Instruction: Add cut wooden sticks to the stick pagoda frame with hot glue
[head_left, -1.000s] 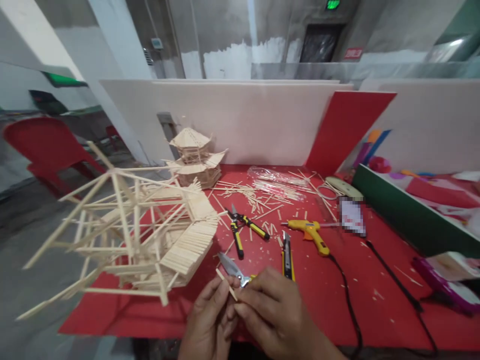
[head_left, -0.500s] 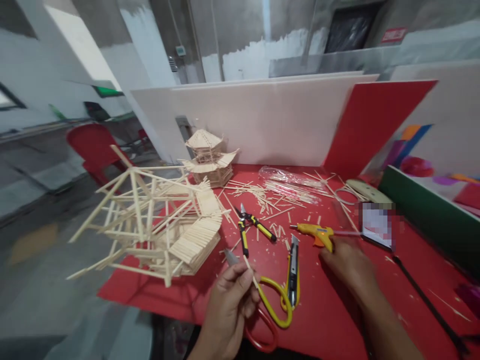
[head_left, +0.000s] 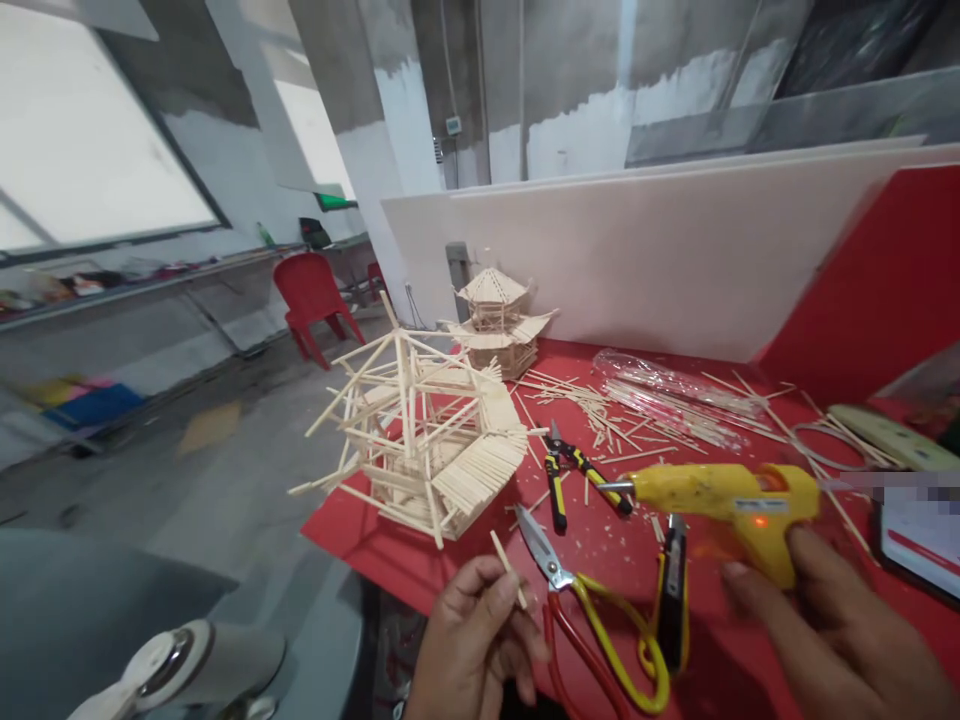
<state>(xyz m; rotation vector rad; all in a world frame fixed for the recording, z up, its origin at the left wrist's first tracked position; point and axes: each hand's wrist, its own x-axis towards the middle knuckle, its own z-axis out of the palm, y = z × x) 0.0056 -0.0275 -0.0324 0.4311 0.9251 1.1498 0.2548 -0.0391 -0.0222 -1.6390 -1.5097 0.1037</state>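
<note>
Between the thumb and fingers of my left hand (head_left: 480, 635) is a short wooden stick (head_left: 504, 556), tilted up. My right hand (head_left: 847, 625) grips the handle of a yellow glue gun (head_left: 720, 495), lifted over the table with its nozzle pointing left and a small orange light lit. Left of centre stands a half-built wooden stick model (head_left: 420, 440), its right side covered with a slatted roof. Scissors (head_left: 559, 575) with one red and one yellow handle lie just right of my left hand. A box cutter (head_left: 673, 600) rests below the glue gun.
Yellow-and-black pliers (head_left: 559, 480) lie mid-table near loose sticks (head_left: 600, 410) and a plastic bag of sticks (head_left: 675, 395). A small finished pagoda model (head_left: 495, 320) stands at the back before white boards (head_left: 637, 260). A phone (head_left: 922, 540) is at the right edge.
My right hand has raised the glue gun off the table and nearer to me. My left hand still holds the stick. The view has swung left.
</note>
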